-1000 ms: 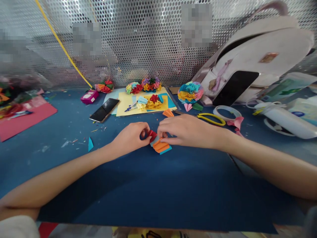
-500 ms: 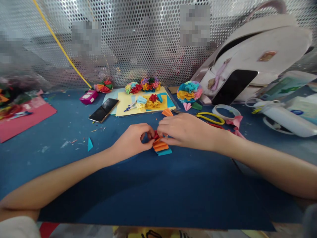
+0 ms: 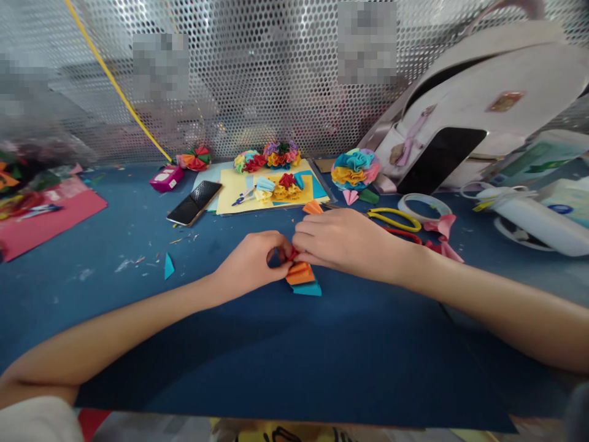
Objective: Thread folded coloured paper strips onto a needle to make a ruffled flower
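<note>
A perforated metal screen stands behind a dark blue tabletop. At its middle, the left hand and the right hand meet, thumbs and fingertips pinched on a small piece of red paper that they mostly hide. Just below the fingertips, on the near side, orange pleated paper shows, with blue paper poking out beneath it.

Just beyond the right hand lies an orange paper fan; past its wrist are yellow-handled scissors and a pink bow. A blue paper scrap lies left of the left hand. Farther back, a smartphone rests beside a yellow sheet, and a multicoloured paper flower sits to the right. At the far right, a black phone leans against a pale backpack.
</note>
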A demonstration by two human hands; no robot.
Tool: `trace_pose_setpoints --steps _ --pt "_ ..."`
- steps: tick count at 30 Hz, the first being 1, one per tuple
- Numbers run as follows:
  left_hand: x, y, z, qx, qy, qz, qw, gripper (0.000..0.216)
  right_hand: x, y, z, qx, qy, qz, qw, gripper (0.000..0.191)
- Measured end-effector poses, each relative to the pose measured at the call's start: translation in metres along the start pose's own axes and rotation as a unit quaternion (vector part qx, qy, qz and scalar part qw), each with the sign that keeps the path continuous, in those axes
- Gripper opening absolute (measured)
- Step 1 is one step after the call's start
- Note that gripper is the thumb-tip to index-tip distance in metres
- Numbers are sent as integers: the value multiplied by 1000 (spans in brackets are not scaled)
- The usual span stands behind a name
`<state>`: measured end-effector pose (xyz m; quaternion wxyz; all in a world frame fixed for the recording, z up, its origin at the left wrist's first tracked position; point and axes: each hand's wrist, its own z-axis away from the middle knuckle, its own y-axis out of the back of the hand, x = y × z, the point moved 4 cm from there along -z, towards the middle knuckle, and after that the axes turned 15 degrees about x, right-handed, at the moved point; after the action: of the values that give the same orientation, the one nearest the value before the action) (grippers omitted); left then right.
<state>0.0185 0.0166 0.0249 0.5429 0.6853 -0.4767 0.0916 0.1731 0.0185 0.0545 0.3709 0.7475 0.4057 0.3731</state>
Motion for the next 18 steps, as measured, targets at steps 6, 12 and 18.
trace_pose_setpoints --steps 6,12,18 --pt "1 -2 3 10 -20 -2 1000 12 16 5 1 -20 -57 -95 994 29" --pt "-1 -2 6 20 -33 -6 999 12 23 14 0 -23 -120 -140 983 19" --pt "1 -2 8 15 -44 -16 999 12 20 11 -1 -46 -131 -166 976 16"
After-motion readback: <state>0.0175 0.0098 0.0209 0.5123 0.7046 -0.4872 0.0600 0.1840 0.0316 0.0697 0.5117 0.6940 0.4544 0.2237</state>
